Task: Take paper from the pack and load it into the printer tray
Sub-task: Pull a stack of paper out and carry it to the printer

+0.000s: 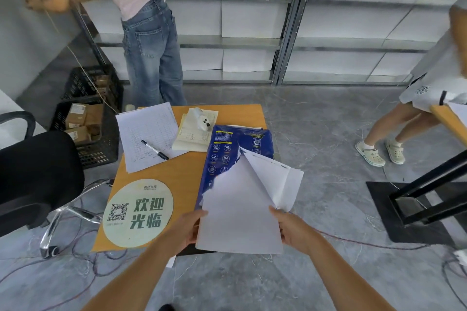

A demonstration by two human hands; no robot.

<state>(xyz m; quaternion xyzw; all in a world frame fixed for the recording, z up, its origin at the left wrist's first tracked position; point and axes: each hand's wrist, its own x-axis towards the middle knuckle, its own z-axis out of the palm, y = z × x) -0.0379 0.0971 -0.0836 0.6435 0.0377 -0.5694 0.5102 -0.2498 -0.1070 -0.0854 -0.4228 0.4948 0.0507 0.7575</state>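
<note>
A blue paper pack [227, 151] with a torn wrapper lies on the right side of the orange table [182, 177]. A stack of white paper [237, 214] sticks out of its near end, over the table's front edge. My left hand [188, 228] grips the stack's left edge. My right hand [290, 231] holds its right edge, where the top sheets [278, 179] are lifted and fanned to the right. No printer or tray is in view.
On the table lie a printed sheet with a black marker [154, 149], a notepad with a white toy [202, 120], and a round sign [139, 213]. A black chair [35, 179] stands left, crates [88, 124] behind, two people nearby, cables on the floor.
</note>
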